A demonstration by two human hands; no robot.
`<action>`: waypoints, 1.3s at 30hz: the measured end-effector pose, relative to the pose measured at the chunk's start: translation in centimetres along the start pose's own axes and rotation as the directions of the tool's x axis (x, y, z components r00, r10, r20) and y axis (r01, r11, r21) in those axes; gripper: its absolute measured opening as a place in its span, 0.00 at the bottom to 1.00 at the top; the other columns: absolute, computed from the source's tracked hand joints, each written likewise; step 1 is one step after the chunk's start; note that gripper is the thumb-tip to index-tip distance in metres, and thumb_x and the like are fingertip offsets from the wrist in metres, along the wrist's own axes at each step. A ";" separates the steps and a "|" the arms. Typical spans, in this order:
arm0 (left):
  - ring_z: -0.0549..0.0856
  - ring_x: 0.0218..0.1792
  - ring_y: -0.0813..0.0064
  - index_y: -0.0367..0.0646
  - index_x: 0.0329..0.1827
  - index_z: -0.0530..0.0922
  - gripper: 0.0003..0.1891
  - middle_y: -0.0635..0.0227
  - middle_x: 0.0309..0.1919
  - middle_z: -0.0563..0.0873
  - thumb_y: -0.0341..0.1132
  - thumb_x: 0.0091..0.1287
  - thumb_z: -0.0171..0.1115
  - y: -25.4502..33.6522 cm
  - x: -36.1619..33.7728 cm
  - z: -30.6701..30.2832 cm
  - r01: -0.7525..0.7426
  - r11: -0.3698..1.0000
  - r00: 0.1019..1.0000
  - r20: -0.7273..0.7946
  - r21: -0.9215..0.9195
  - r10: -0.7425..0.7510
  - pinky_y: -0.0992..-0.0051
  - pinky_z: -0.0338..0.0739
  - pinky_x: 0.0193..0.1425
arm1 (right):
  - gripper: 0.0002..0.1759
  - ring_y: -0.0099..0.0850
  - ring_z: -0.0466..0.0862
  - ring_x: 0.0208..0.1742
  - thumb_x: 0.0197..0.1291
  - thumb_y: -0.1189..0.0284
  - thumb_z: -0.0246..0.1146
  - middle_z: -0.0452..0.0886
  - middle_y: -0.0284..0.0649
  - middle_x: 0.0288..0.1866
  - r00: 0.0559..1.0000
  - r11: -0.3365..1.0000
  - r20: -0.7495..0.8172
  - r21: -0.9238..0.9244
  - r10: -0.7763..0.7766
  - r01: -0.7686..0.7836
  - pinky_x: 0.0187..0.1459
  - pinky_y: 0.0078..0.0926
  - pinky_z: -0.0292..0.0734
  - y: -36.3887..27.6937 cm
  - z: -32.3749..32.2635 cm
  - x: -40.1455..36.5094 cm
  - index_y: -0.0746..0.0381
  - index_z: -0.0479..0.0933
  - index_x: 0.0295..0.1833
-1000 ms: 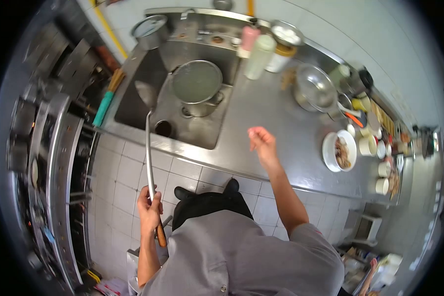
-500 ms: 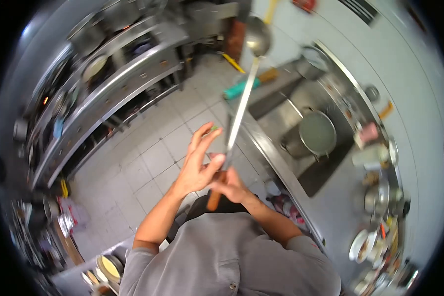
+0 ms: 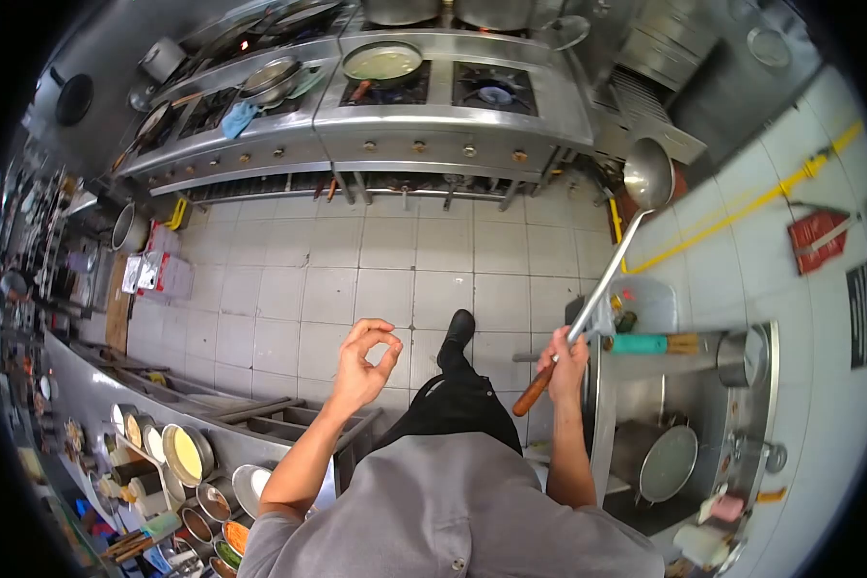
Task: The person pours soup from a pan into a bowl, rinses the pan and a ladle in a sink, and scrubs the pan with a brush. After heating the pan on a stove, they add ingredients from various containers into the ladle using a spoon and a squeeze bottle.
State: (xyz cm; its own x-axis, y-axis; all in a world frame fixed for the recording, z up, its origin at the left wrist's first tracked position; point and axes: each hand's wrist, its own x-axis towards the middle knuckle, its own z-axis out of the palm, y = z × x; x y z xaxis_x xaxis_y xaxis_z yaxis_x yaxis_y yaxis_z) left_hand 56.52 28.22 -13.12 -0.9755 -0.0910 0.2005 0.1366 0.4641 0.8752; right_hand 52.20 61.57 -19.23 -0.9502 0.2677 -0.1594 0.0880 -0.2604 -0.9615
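My right hand [image 3: 565, 364] is wrapped round the shaft of a long metal ladle [image 3: 611, 270], just above its brown wooden handle end. The ladle slants up and away to the right, its round bowl farthest from me. My left hand [image 3: 361, 366] is raised over the floor, fingers curled and the thumb brought up to the fingertips. Whether anything small is pinched there I cannot make out. Right of the ladle is a steel sink [image 3: 602, 424] with a pot [image 3: 668, 464] of cloudy liquid in it.
Ahead stands a steel stove [image 3: 443, 123] with a frying pan [image 3: 383, 62] on one burner. To my left, a counter [image 3: 223, 429] holds several pots and containers of food. A yellow pipe [image 3: 742, 212] runs along the right wall. Tiled floor [image 3: 385, 241] lies between.
The view has turned left, bringing the stove ahead of me. My hands have moved apart; the ladle is now in my right hand on the right. A green speck near my left fingertips no longer shows.
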 end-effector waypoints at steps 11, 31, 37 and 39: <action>0.85 0.42 0.70 0.36 0.46 0.82 0.07 0.62 0.43 0.85 0.26 0.67 0.65 -7.4 14.5 -1.3 0.300 0.953 0.947 -0.130 0.037 -0.293 0.72 0.79 0.43 | 0.13 0.22 0.64 0.16 0.71 0.63 0.62 0.64 0.30 0.20 0.982 0.925 0.149 -0.377 0.115 -0.051 0.18 0.25 0.63 -0.4 10.9 23.9 0.59 0.68 0.41; 0.82 0.53 0.64 0.43 0.60 0.73 0.16 0.62 0.50 0.82 0.35 0.71 0.55 -48.2 51.4 3.7 0.670 0.189 0.423 0.161 -0.718 -0.892 0.56 0.77 0.54 | 0.14 0.16 0.61 0.25 0.58 0.80 0.67 0.62 0.25 0.22 0.979 0.694 -0.102 -0.718 -0.180 0.053 0.26 0.21 0.59 3.5 24.3 33.2 0.61 0.66 0.32; 0.84 0.48 0.60 0.46 0.63 0.72 0.20 0.62 0.49 0.83 0.47 0.74 0.50 -58.8 57.9 7.9 0.571 -0.021 0.476 0.352 -0.821 -0.806 0.52 0.84 0.44 | 0.09 0.14 0.64 0.24 0.61 0.78 0.66 0.67 0.25 0.22 0.981 0.743 -0.183 -0.665 -0.058 -0.080 0.25 0.19 0.59 4.3 32.7 33.8 0.63 0.71 0.34; 0.84 0.48 0.58 0.43 0.56 0.73 0.15 0.57 0.43 0.83 0.39 0.76 0.41 -53.5 59.8 5.9 0.623 -0.111 0.466 0.482 -0.774 -0.742 0.54 0.83 0.50 | 0.08 0.13 0.65 0.27 0.62 0.79 0.66 0.68 0.23 0.25 0.986 0.753 -0.167 -0.648 0.011 -0.118 0.28 0.17 0.60 3.6 36.5 34.8 0.61 0.72 0.36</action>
State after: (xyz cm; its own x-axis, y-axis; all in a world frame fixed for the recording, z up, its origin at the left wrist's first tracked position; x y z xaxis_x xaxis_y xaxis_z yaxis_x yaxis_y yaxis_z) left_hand -10.19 3.16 -50.56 -0.6395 0.0374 -0.7679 -0.4892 -0.7903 0.3689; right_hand 8.54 36.08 -20.07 -0.8862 0.4157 -0.2046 0.3715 0.3734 -0.8501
